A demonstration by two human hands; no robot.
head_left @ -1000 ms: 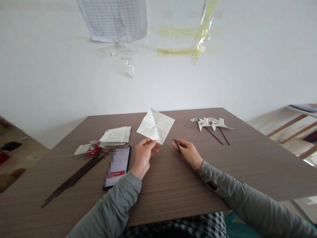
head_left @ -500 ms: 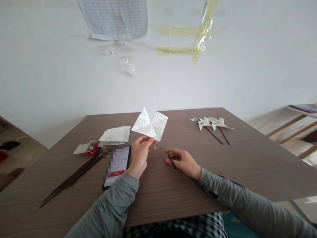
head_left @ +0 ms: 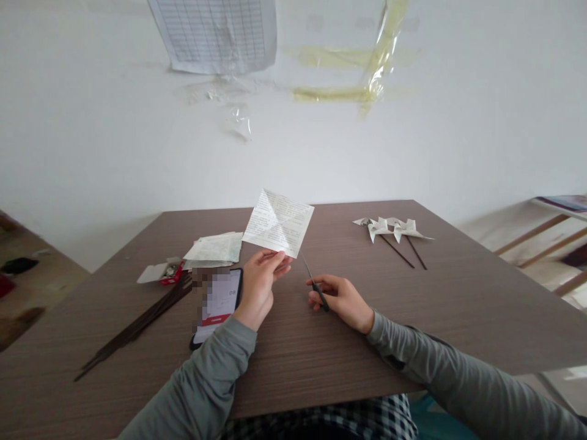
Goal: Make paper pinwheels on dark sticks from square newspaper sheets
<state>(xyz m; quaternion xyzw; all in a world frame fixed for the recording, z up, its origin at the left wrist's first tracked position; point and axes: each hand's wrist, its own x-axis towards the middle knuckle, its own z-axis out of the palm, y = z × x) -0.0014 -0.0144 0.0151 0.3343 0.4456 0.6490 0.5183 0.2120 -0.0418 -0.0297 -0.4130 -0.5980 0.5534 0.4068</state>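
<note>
Between thumb and fingers, my left hand [head_left: 261, 281] pinches the lower corner of a square printed sheet of paper [head_left: 278, 223]. Creases run across the sheet from corner to corner, and it is raised above the table. My right hand [head_left: 343, 298] grips a pair of scissors [head_left: 318, 291] with dark handles. Their thin blades point up and left toward the sheet's lower right corner; whether they touch it I cannot tell. Both hands are over the middle of the table, a short gap between them.
Two paper pinwheels [head_left: 389, 228] on brown sticks lie at the right. To the left are a stack of paper squares [head_left: 214, 249], an open small red box [head_left: 171, 272] of metal pieces, a bundle of dark sticks [head_left: 132, 327] and a phone [head_left: 220, 305]. A wall stands behind the table [head_left: 468, 305].
The paper has turned slightly in my left hand and its top has tipped a little. The scissors have swung so that more of their blades shows, pointing up toward the sheet.
</note>
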